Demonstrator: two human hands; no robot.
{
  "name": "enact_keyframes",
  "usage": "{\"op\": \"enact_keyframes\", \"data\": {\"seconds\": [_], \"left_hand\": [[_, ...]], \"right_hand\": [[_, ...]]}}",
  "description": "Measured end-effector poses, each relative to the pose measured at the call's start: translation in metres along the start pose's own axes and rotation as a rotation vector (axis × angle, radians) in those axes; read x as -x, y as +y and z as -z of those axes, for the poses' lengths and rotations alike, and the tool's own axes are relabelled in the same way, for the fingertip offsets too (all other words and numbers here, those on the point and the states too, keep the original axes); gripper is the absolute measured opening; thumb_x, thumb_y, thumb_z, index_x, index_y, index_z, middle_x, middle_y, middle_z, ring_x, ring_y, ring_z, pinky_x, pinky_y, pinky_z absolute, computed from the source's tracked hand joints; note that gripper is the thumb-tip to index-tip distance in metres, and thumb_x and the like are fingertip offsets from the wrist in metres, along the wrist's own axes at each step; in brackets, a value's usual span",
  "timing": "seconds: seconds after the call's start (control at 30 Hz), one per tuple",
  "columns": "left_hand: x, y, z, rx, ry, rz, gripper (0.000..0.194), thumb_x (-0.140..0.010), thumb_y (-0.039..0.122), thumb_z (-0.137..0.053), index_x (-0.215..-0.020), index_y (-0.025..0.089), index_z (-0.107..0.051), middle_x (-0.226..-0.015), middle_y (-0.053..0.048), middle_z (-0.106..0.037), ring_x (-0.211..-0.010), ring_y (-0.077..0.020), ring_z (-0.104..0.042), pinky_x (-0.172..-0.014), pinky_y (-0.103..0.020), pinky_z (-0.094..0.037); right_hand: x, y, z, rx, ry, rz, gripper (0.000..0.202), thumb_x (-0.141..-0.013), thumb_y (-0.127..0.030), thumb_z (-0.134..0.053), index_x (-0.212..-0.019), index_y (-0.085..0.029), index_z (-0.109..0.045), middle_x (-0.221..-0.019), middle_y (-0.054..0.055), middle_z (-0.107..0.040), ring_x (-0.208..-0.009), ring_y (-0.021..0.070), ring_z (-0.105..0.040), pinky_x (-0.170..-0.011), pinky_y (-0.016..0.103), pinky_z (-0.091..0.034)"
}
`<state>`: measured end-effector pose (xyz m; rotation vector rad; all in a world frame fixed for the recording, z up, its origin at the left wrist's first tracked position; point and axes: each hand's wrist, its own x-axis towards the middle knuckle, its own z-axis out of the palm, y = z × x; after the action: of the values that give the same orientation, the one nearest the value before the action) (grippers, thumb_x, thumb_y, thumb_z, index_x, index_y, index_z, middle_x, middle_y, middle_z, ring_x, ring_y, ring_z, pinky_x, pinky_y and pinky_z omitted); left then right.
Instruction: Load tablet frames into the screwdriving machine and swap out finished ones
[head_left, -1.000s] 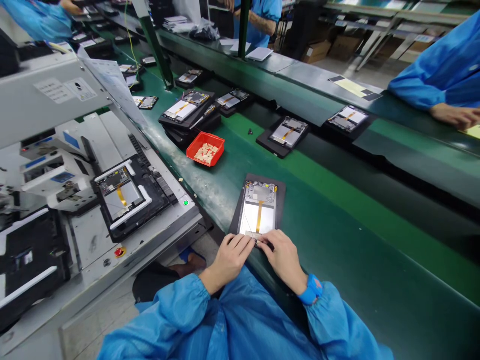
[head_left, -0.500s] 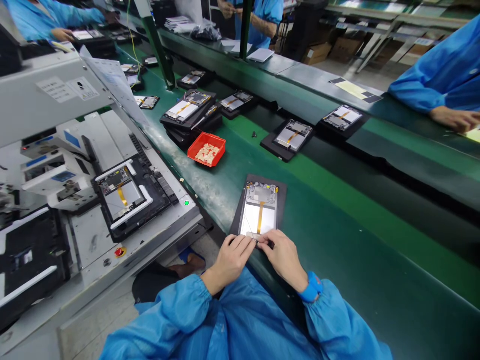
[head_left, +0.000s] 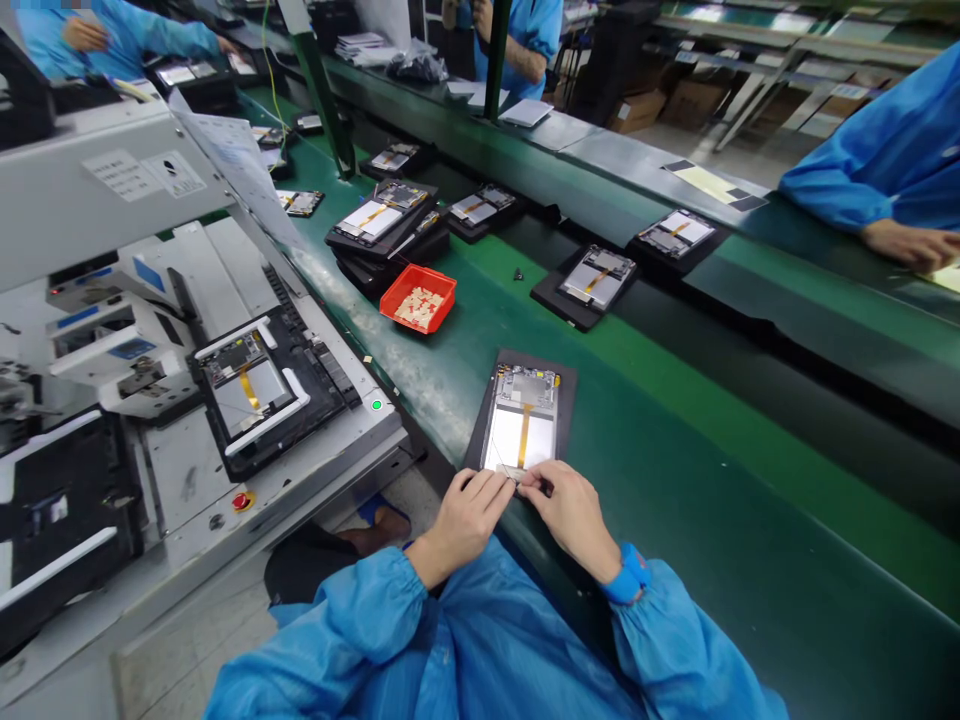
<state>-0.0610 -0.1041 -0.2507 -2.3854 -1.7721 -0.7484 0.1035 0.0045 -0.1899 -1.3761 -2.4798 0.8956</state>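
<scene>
An opened tablet [head_left: 523, 415], with its circuit board, silvery battery and orange ribbon cable bare, lies on a black foam pad [head_left: 568, 400] in front of me. My left hand [head_left: 469, 512] rests at the tablet's near left edge, fingers bent and close together. At the near right edge, my right hand [head_left: 568, 510] pinches with thumb and forefinger. Both sets of fingertips meet near a thin dark wire that runs over the battery. Whatever lies between the fingertips is too small or hidden to name. A blue band [head_left: 628, 575] circles my right wrist.
A red bin [head_left: 418, 298] of small pale pieces stands beyond the tablet. More opened tablets on black pads line the green bench [head_left: 675, 480]. On the left, a grey machine [head_left: 352, 440] holds another opened tablet [head_left: 244, 385]. Co-workers in blue sit across and at far left.
My hands stay at the tablet's near edge with hardly any shift. The view has moved slightly. At far left, a co-worker's hand has risen and the other arm reaches out.
</scene>
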Motion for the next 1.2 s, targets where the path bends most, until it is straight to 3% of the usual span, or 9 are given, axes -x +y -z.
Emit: {"op": "enact_keyframes", "data": {"seconds": [0.4,0.57,0.63,0.73,0.87,0.97,1.07,1.13,1.2], "left_hand": [[0.0,0.0,-0.002,0.018,0.015,-0.007,0.039,-0.101,0.015,-0.036,-0.133,0.012,-0.059,-0.128,-0.013,-0.065,-0.12,-0.0231,-0.055,-0.098,-0.038,-0.039],[-0.002,0.001,0.001,0.016,-0.008,0.001,0.038,-0.101,0.016,-0.037,-0.133,0.011,-0.057,-0.127,-0.014,-0.065,-0.119,-0.0221,-0.055,-0.097,-0.038,-0.04],[-0.003,0.001,0.001,0.015,-0.029,0.007,0.038,-0.101,0.017,-0.036,-0.132,0.012,-0.057,-0.126,-0.014,-0.065,-0.117,-0.0208,-0.056,-0.096,-0.037,-0.041],[-0.005,0.001,0.001,0.001,-0.022,0.003,0.037,-0.102,0.018,-0.035,-0.13,0.012,-0.058,-0.123,-0.013,-0.066,-0.112,-0.02,-0.058,-0.095,-0.037,-0.041],[-0.007,0.001,0.003,-0.023,-0.007,-0.02,0.037,-0.102,0.019,-0.036,-0.13,0.01,-0.058,-0.119,-0.013,-0.067,-0.108,-0.0201,-0.058,-0.092,-0.036,-0.042],[-0.008,0.001,0.004,-0.059,-0.02,-0.024,0.038,-0.102,0.021,-0.037,-0.133,0.011,-0.056,-0.121,-0.014,-0.065,-0.108,-0.0199,-0.058,-0.09,-0.035,-0.043],[-0.01,-0.001,0.003,-0.084,-0.04,-0.021,0.037,-0.102,0.022,-0.038,-0.133,0.012,-0.055,-0.12,-0.014,-0.065,-0.108,-0.0191,-0.058,-0.089,-0.035,-0.043],[-0.01,-0.003,0.002,-0.069,-0.052,-0.021,0.037,-0.102,0.023,-0.037,-0.132,0.013,-0.056,-0.118,-0.013,-0.066,-0.106,-0.0184,-0.058,-0.089,-0.035,-0.043],[-0.008,-0.004,0.0,-0.043,-0.043,-0.024,0.037,-0.102,0.023,-0.036,-0.132,0.013,-0.056,-0.119,-0.013,-0.066,-0.107,-0.0188,-0.058,-0.09,-0.035,-0.042]], "right_hand": [[0.0,-0.001,0.0,0.044,-0.031,0.029,0.008,-0.085,-0.02,-0.063,-0.077,-0.022,-0.064,-0.08,0.001,-0.065,-0.079,0.0198,-0.059,-0.071,0.031,-0.041],[0.003,-0.009,0.026,-0.125,-0.099,0.088,0.01,-0.088,-0.024,-0.06,-0.079,-0.021,-0.06,-0.079,0.001,-0.063,-0.073,0.0171,-0.057,-0.069,0.028,-0.043],[-0.021,-0.021,0.039,-0.224,-0.083,0.155,0.013,-0.091,-0.029,-0.058,-0.081,-0.021,-0.059,-0.077,0.0,-0.063,-0.069,0.0156,-0.056,-0.066,0.027,-0.044],[-0.101,-0.059,0.044,-0.212,0.097,0.332,0.011,-0.091,-0.03,-0.059,-0.086,-0.02,-0.061,-0.076,0.0,-0.064,-0.068,0.0152,-0.057,-0.067,0.026,-0.045],[-0.232,-0.132,0.022,-0.018,0.179,0.514,0.017,-0.088,-0.013,-0.052,-0.093,-0.017,-0.068,-0.102,0.007,-0.072,-0.095,0.0185,-0.064,-0.09,0.029,-0.046],[-0.29,-0.168,0.009,0.035,0.139,0.563,0.019,-0.081,-0.008,-0.054,-0.08,-0.018,-0.07,-0.098,0.008,-0.073,-0.094,0.0203,-0.065,-0.089,0.03,-0.048],[-0.298,-0.163,0.018,0.054,0.131,0.604,0.015,-0.077,-0.009,-0.061,-0.079,-0.018,-0.072,-0.114,0.009,-0.071,-0.105,0.0238,-0.062,-0.097,0.036,-0.046],[-0.278,-0.135,0.035,0.054,0.155,0.595,0.014,-0.08,-0.014,-0.063,-0.088,-0.018,-0.073,-0.121,0.011,-0.069,-0.112,0.0259,-0.059,-0.102,0.04,-0.043],[-0.238,-0.094,0.053,0.018,0.184,0.537,0.015,-0.084,-0.02,-0.062,-0.094,-0.017,-0.072,-0.11,0.01,-0.071,-0.104,0.0244,-0.062,-0.097,0.038,-0.045]]}}
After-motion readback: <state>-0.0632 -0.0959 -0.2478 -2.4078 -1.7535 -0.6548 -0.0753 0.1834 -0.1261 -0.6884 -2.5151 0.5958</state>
